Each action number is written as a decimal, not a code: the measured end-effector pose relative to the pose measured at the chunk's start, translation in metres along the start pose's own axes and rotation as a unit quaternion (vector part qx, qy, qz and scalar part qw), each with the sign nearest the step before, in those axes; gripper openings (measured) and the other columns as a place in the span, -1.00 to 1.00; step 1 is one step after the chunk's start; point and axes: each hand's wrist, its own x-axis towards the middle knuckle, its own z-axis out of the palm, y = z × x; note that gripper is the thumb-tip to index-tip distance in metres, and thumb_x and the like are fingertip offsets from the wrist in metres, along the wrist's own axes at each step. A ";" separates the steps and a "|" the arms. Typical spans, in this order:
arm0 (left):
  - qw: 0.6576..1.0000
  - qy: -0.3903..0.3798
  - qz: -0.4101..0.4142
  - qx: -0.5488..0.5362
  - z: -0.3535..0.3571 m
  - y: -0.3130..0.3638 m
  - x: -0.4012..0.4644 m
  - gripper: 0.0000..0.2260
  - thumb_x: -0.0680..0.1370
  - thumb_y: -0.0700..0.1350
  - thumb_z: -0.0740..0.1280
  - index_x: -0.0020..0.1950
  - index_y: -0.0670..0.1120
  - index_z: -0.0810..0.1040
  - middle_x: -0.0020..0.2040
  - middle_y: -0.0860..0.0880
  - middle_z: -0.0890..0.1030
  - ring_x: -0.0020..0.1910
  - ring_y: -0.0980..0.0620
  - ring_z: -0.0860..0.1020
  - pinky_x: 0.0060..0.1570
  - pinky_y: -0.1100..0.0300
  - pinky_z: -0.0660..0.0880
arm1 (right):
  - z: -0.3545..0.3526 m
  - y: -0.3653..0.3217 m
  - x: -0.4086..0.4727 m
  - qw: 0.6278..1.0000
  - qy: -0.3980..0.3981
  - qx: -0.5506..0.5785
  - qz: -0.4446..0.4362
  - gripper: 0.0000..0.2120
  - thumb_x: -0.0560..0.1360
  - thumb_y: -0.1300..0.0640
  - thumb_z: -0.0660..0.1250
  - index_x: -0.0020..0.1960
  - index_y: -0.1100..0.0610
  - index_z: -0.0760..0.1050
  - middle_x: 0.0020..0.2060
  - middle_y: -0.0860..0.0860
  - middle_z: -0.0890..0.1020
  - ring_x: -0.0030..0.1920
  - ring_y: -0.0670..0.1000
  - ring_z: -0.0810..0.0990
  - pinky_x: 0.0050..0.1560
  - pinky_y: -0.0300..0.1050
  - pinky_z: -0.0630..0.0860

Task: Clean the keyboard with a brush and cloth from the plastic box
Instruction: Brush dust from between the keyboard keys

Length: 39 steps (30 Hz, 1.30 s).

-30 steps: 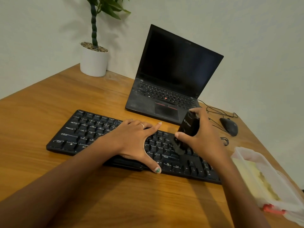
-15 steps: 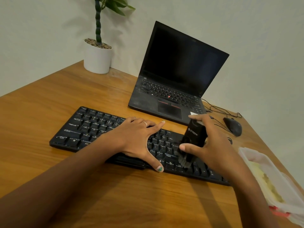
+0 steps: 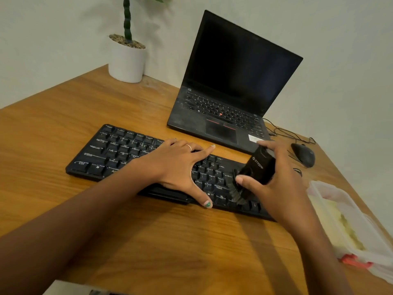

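The left hand (image 3: 178,167) lies flat, fingers spread, on the keyboard (image 3: 119,152) at the desk's (image 3: 63,124) middle. The right hand (image 3: 276,184) grips the brush (image 3: 255,171), bristles on the right-end keys. The box (image 3: 348,222) sits far right.

Matt black plastic keyboard (image 3: 119,152), smooth grained wood desk (image 3: 63,116)

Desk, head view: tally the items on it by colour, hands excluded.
Black: 4 – keyboard, laptop, mouse, brush gripped by the right hand
White: 1 – plant pot
Clear: 1 – plastic box holding something yellow
Total: 6
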 end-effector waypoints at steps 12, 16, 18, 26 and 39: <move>1.000 0.012 -0.006 -0.003 0.001 -0.001 0.000 0.17 0.15 0.63 0.15 0.56 0.13 -0.28 0.57 0.04 0.09 0.50 -0.03 0.11 0.43 0.01 0.02 | -0.014 -0.011 -0.002 0.995 -0.083 -0.046 0.033 -0.33 0.36 0.08 0.48 0.32 -0.12 0.15 -0.11 -0.18 0.42 -0.12 -0.12 0.50 -0.23 -0.27 0.53; 1.000 0.013 -0.005 -0.003 0.001 -0.002 0.001 0.16 0.14 0.62 0.11 0.56 0.13 -0.28 0.57 0.04 0.10 0.49 -0.04 0.12 0.42 0.01 0.03 | 0.010 -0.005 0.002 0.998 0.054 -0.005 0.043 -0.31 0.38 0.09 0.48 0.36 -0.09 0.17 0.08 -0.06 0.49 0.06 -0.06 0.50 -0.17 -0.35 0.44; 1.000 0.012 -0.007 -0.004 0.001 -0.002 0.000 0.16 0.14 0.62 0.11 0.56 0.14 -0.28 0.57 0.04 0.09 0.49 -0.04 0.11 0.42 0.01 0.02 | 0.021 -0.004 0.000 0.993 0.108 0.017 0.038 -0.30 0.39 0.09 0.47 0.39 -0.08 0.15 0.19 -0.02 0.49 0.16 -0.05 0.49 -0.06 -0.31 0.44; 1.000 0.017 -0.003 -0.008 0.004 -0.003 0.001 0.18 0.11 0.64 0.10 0.55 0.14 -0.29 0.57 0.04 0.10 0.50 -0.04 0.11 0.44 0.00 0.02 | -0.003 -0.010 -0.010 0.999 -0.011 -0.029 0.030 -0.30 0.34 0.08 0.50 0.33 -0.12 0.18 -0.09 -0.25 0.41 0.01 -0.08 0.50 -0.01 -0.09 0.55; 1.000 0.017 -0.004 -0.007 0.003 -0.002 0.001 0.17 0.12 0.63 0.11 0.56 0.13 -0.26 0.56 0.04 0.11 0.49 -0.04 0.12 0.43 -0.01 0.02 | 0.011 -0.016 -0.017 0.999 0.025 -0.034 -0.001 -0.30 0.37 0.07 0.49 0.34 -0.16 0.16 -0.02 -0.21 0.42 0.03 -0.13 0.47 0.00 -0.12 0.54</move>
